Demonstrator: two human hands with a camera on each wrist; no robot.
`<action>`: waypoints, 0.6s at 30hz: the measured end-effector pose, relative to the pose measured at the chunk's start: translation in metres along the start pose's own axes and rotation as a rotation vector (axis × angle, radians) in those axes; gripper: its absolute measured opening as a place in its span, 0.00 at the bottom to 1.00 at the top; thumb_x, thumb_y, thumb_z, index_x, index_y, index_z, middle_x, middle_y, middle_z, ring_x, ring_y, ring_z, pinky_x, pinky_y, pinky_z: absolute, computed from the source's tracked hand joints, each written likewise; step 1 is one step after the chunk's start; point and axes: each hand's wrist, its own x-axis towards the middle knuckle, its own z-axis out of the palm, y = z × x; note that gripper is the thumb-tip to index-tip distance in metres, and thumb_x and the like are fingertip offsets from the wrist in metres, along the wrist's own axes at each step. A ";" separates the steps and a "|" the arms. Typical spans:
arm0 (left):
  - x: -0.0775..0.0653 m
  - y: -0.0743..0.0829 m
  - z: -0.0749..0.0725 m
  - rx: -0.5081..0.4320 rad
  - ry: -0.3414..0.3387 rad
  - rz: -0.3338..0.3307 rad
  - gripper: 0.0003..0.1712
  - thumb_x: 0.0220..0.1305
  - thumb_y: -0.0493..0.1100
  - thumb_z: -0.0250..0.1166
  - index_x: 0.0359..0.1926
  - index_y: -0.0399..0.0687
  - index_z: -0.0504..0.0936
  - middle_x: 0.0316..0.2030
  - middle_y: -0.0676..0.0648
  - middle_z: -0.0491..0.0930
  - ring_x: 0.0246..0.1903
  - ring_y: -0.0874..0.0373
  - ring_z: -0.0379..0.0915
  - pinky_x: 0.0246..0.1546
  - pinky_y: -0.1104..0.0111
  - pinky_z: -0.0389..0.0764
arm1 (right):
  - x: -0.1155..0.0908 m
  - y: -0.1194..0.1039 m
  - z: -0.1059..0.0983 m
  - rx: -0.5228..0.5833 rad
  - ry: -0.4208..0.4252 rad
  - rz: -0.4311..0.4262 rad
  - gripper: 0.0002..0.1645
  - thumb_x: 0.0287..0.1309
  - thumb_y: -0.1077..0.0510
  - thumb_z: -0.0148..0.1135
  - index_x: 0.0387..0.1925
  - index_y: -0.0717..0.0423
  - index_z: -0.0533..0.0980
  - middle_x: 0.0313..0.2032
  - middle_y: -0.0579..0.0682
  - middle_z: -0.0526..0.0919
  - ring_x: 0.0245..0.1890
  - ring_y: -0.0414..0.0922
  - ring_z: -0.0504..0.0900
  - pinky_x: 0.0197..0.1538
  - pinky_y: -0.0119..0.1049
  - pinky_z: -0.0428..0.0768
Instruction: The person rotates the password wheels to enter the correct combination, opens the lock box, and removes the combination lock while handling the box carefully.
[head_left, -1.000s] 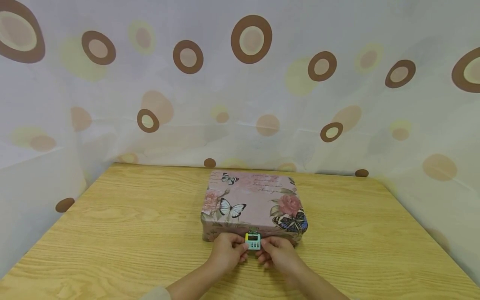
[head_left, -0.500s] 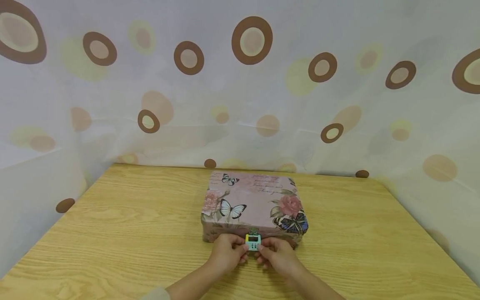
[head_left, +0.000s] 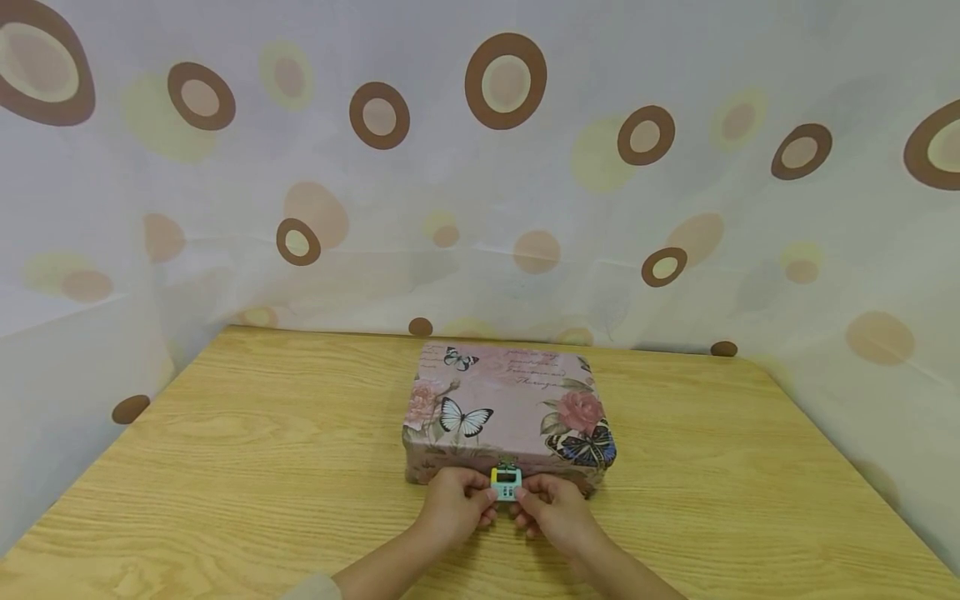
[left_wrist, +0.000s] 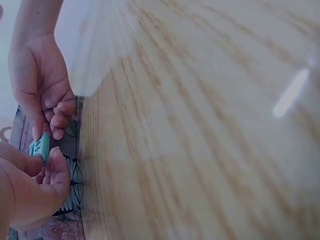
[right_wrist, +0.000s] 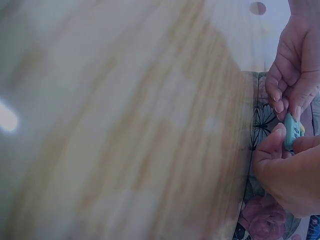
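Note:
A small turquoise combination padlock [head_left: 507, 493] with a yellow corner hangs at the metal clasp [head_left: 507, 462] on the front of a pink tin box [head_left: 502, 392] printed with butterflies and roses. My left hand [head_left: 450, 507] pinches the padlock's left side between thumb and fingers. From the right, my right hand [head_left: 561, 510] pinches it too, its thumb over the right end of the number dials. The left wrist view shows the padlock [left_wrist: 40, 146] between both thumbs. Seen from the right wrist, the padlock [right_wrist: 291, 132] has its dials partly covered by the fingers.
The box lid is down, and the box stands on a wood-grain table [head_left: 262, 450]. Behind it and at both sides hangs a pale curtain [head_left: 450, 200] with brown, peach and yellow circles. A light sleeve [head_left: 313, 587] shows at the left forearm.
My right thumb has shifted from the padlock's right edge onto the right end of its dials. The left hand keeps its hold, and the box stays put.

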 end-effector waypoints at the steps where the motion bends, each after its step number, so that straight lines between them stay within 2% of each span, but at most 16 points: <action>1: 0.000 0.000 0.000 0.002 0.000 0.000 0.05 0.57 0.28 0.58 0.31 0.24 0.77 0.20 0.40 0.79 0.18 0.65 0.73 0.22 0.71 0.82 | 0.000 0.000 0.000 -0.004 0.001 0.001 0.14 0.62 0.62 0.49 0.40 0.74 0.70 0.25 0.48 0.78 0.22 0.36 0.74 0.26 0.29 0.76; 12: 0.000 0.001 -0.001 0.013 -0.008 0.011 0.06 0.57 0.28 0.58 0.31 0.24 0.77 0.20 0.39 0.79 0.18 0.64 0.74 0.22 0.70 0.82 | 0.000 -0.001 0.002 -0.019 0.013 -0.014 0.13 0.63 0.61 0.48 0.37 0.72 0.71 0.22 0.46 0.77 0.21 0.36 0.74 0.25 0.28 0.76; 18: 0.000 0.000 0.000 0.009 -0.001 0.015 0.06 0.57 0.28 0.57 0.31 0.24 0.77 0.20 0.40 0.79 0.18 0.64 0.74 0.22 0.70 0.82 | -0.002 -0.002 0.000 0.032 -0.006 0.016 0.15 0.65 0.62 0.43 0.40 0.73 0.69 0.23 0.46 0.77 0.21 0.35 0.74 0.25 0.27 0.76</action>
